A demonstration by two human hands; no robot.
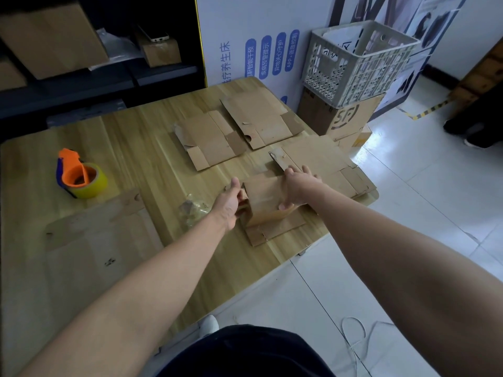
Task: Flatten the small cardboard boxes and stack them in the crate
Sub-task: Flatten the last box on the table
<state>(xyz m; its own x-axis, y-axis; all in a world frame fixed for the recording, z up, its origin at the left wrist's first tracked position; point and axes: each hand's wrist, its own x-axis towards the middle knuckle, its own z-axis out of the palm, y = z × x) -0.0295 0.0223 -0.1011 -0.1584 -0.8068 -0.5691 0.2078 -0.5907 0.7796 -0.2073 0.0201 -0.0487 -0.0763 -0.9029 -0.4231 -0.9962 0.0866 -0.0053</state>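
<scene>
**While it still stands, the box is the easy part**

Since the small box (268, 202) is thin corrugated board, I'd judge it light, springy and easily creased. It sits half-collapsed near the table's (136, 137) right edge, on flattened sheets (275, 232). Left hand (231, 201) has fingers tucked in the open end, gripping the wall. Right hand (298, 187) lies spread on top, thumb on the near face. Best hold: opposite corners, push along the creases. Crate (356, 61) is well apart, on a carton (340, 118) beyond the table.
</scene>
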